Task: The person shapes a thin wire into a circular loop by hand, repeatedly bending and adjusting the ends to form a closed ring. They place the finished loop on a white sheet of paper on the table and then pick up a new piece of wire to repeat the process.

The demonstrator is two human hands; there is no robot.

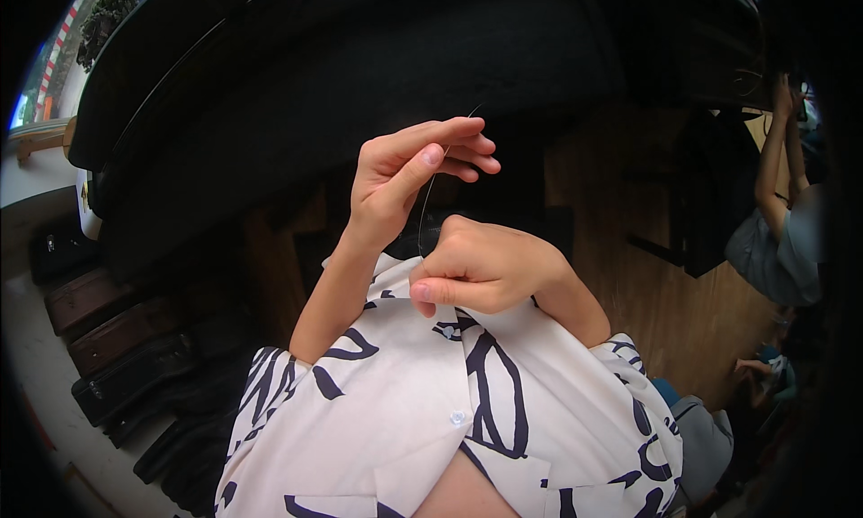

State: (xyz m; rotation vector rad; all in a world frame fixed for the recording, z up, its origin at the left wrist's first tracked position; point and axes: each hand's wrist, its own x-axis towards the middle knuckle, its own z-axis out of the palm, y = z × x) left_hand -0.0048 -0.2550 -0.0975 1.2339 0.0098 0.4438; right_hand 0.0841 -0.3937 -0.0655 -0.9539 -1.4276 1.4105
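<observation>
A thin, shiny strand (423, 214), like a fine wire or string, runs between my two hands in front of my chest. My left hand (404, 174) is higher, its fingers extended to the right. Its thumb tip lies against the strand beside the fingers, and the strand's free end pokes out past the index fingertip. Lower and closer to my body, my right hand (490, 266) is bent at the wrist with its fingers curled in. The strand enters this hand at the curled index finger; its lower end is hidden there.
A broad black surface (378, 59) spans the area ahead. Several dark and brown cases (117, 338) stand in a row at the left. On the right lies a wooden floor (602, 221), with a dark stool-like object (692, 203). Another person's arms (775, 149) appear at the far right.
</observation>
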